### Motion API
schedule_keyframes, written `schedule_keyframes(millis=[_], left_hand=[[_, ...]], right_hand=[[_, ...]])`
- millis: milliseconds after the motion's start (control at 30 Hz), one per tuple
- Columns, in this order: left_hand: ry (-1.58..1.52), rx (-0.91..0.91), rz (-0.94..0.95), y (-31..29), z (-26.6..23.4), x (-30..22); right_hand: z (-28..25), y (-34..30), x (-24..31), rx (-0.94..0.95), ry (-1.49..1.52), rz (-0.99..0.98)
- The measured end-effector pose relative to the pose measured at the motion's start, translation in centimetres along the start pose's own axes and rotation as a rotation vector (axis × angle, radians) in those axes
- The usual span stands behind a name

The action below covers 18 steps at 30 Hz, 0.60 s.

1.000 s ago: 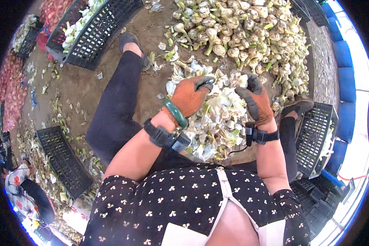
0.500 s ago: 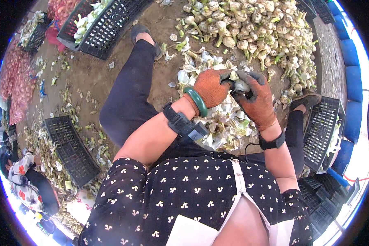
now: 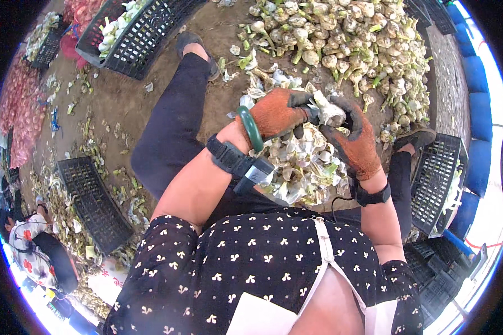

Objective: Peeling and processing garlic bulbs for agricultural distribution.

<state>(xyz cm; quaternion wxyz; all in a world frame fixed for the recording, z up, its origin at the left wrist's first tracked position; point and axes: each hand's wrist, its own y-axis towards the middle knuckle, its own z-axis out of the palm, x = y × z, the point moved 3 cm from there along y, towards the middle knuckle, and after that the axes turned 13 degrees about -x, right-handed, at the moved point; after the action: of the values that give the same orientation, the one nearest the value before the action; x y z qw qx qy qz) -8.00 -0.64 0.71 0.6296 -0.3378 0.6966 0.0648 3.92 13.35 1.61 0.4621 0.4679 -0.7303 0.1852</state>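
Observation:
In my gloved right hand is a garlic bulb, whitish, its short stem tilted up and to the left. The dark-coated fingers and thumb curl round its right side. My left hand, in a matching orange glove, meets the bulb from the left with bent fingers closed at its side; its fingertips are partly hidden. Beneath both hands lies a heap of papery garlic skins. Farther off, to the right, rises a large pile of garlic bulbs with cut stems.
A black crate with trimmed garlic stands far left, and another crate is at my right. A third crate lies to the left among scraps. Pink net sacks line the far left. Another person sits at lower left.
My hands have turned the garlic bulb so more of its pale side and stem shows. The left hand has shifted slightly left, and the right thumb and fingers have moved round the bulb.

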Motion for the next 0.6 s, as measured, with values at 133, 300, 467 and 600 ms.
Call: schedule_keyframes(millis=[133,300,467,600], left_hand=[[0.054,-0.213,0.228,0.9,1.4,2.2],[0.163,-0.3,0.296,0.8,1.5,2.3],[0.192,-0.262,0.339,0.6,0.6,2.0],[0.074,-0.177,0.29,0.7,0.6,1.6]], right_hand=[[0.3,-0.2,1.9,0.024,-0.288,-0.211],[0.5,-0.1,1.2,-0.002,-0.189,-0.208],[0.6,-0.4,0.0,0.14,0.477,0.47],[0.8,-0.1,-0.8,0.089,0.391,0.208]])
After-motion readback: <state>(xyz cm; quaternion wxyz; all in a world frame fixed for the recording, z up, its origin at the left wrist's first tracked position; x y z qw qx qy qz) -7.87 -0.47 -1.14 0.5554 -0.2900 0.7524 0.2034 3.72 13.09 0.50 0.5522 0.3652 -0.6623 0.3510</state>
